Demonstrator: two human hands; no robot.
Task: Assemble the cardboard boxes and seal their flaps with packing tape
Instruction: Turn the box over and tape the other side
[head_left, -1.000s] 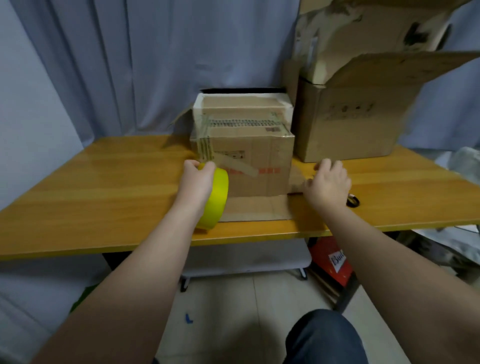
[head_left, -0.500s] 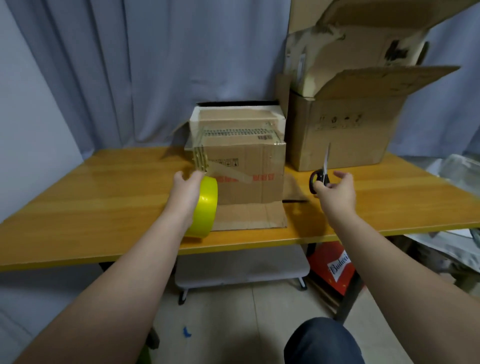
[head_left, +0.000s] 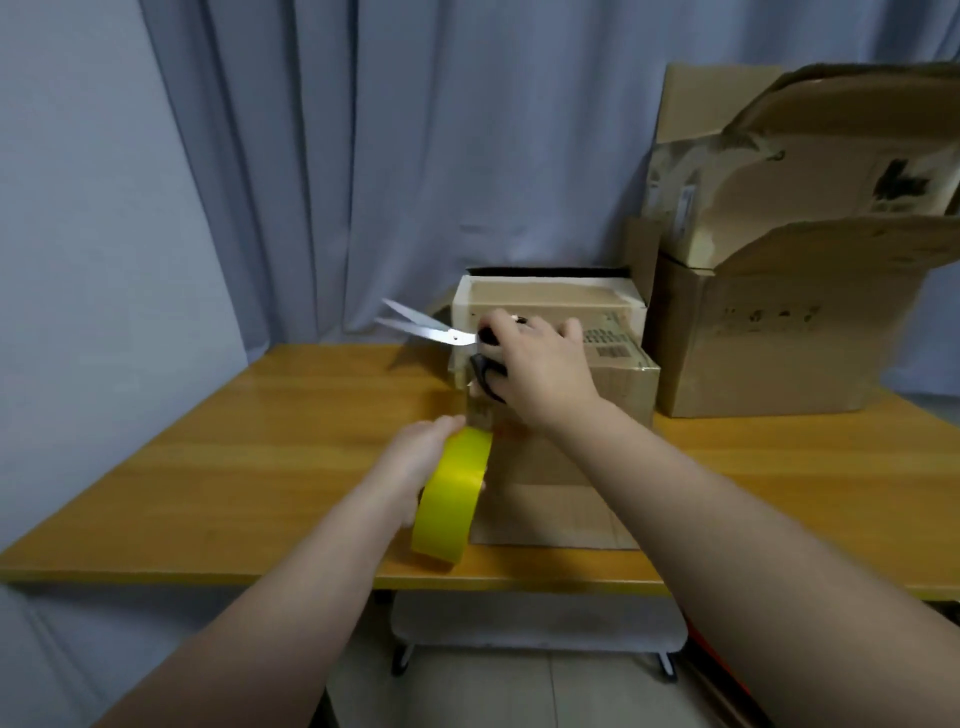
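Note:
A small cardboard box (head_left: 621, 387) stands mid-table with one flap lying flat toward me. My left hand (head_left: 415, 457) grips a yellow tape roll (head_left: 453, 501) upright at the box's near left corner. My right hand (head_left: 535, 369) holds black-handled scissors (head_left: 431, 328) in front of the box's upper left edge, the blades slightly apart and pointing left. My right hand and forearm hide much of the box's front face. A strip of tape between roll and box cannot be made out.
The wooden table (head_left: 260, 467) reaches to a curtain at the back. A larger open cardboard box (head_left: 779, 332) with raised flaps stands at the back right, another torn box on top. A white footrest (head_left: 535, 621) sits under the table.
My right hand picked up the scissors from the table right of the box and carried them left across the box. My left hand kept the tape roll by the box's left corner.

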